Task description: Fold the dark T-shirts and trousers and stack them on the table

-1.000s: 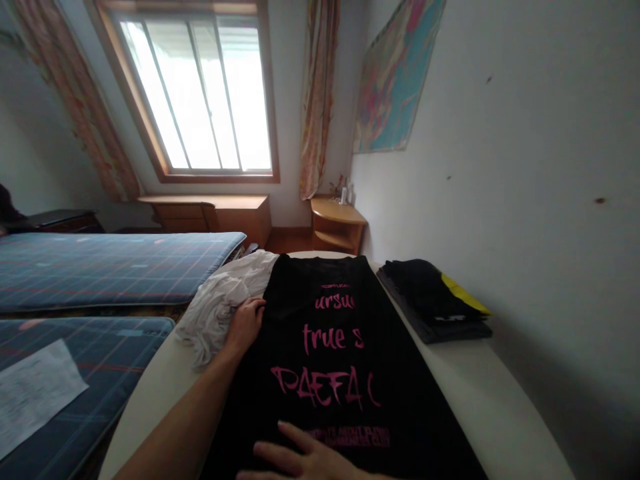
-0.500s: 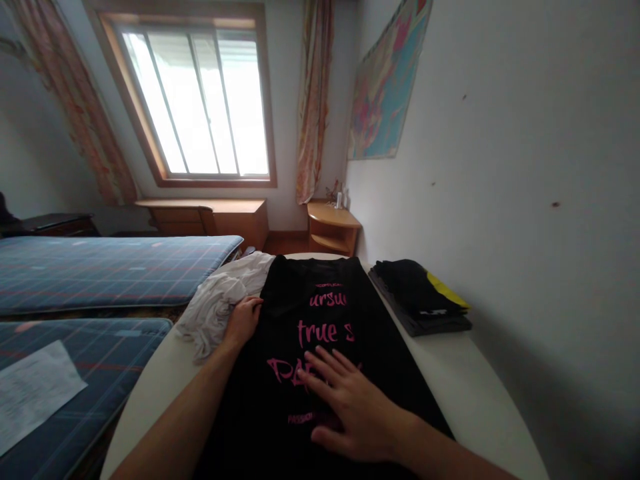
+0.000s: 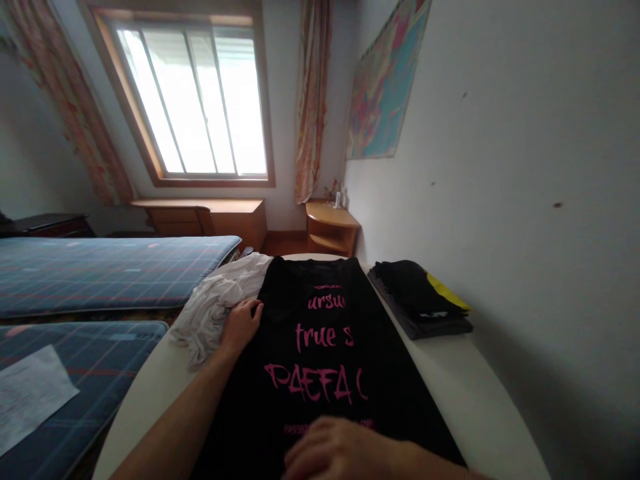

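Observation:
A black T-shirt (image 3: 320, 347) with pink lettering lies lengthwise on the table, its sides folded in so that some words are cut off. At its left edge, my left hand (image 3: 243, 325) has thumb and fingers curled together on the fabric. My right hand (image 3: 340, 448) is low in the view over the lower part of the shirt, fingers loosely bent and somewhat apart, with nothing seen in them; its fingertips are slightly blurred and partly cut off by the frame. Beside my left hand lies a crumpled heap of light grey cloth (image 3: 207, 310).
The round white table (image 3: 493, 400) carries a stack of folded dark clothes (image 3: 417, 293) with a yellow patch at right. Plaid mattresses (image 3: 115, 273) stand at left, one with a paper sheet (image 3: 33, 393). A desk (image 3: 235, 208) and corner shelf (image 3: 333, 217) are behind; a wall runs along the right.
My right hand has slid from the middle of the shirt down toward me, uncovering the pink letters. My left hand stays at the shirt's left edge, fingers slightly more curled.

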`<action>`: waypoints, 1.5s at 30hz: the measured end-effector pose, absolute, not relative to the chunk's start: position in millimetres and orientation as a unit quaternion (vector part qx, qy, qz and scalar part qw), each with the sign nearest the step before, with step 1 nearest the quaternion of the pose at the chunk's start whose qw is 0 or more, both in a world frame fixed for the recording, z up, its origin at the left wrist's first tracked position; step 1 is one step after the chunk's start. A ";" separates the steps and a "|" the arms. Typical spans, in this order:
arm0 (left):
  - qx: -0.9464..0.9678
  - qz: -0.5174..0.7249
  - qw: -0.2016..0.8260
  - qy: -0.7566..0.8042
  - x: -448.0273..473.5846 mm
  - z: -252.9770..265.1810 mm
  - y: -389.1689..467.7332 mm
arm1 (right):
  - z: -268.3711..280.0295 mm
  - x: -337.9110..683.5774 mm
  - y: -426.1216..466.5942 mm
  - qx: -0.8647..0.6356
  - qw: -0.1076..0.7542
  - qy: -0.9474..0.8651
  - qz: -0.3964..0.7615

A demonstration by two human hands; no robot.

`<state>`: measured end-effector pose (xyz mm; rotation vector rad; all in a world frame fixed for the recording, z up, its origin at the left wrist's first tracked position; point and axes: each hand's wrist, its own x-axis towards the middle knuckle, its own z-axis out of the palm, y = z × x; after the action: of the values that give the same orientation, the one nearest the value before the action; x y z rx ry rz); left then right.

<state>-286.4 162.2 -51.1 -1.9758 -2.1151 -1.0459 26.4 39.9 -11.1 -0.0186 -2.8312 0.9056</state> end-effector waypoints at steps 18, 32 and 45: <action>-0.609 -0.322 0.057 -0.723 -277.5 -47.5 158.7 | 9.2 13.7 120.8 -0.208 0.081 -0.953 0.206; -0.631 -0.341 0.058 -0.695 -278.7 -53.3 160.3 | -5.2 -45.4 261.7 -0.497 0.172 -0.846 0.084; -0.639 -0.309 0.046 -0.703 -275.2 -45.7 160.2 | -8.3 -67.6 335.7 -0.578 0.147 -0.797 0.093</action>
<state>-275.2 160.2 -45.7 -1.9490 -2.1460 -0.9436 -67.6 335.7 -8.3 -1.6628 -2.2946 0.2690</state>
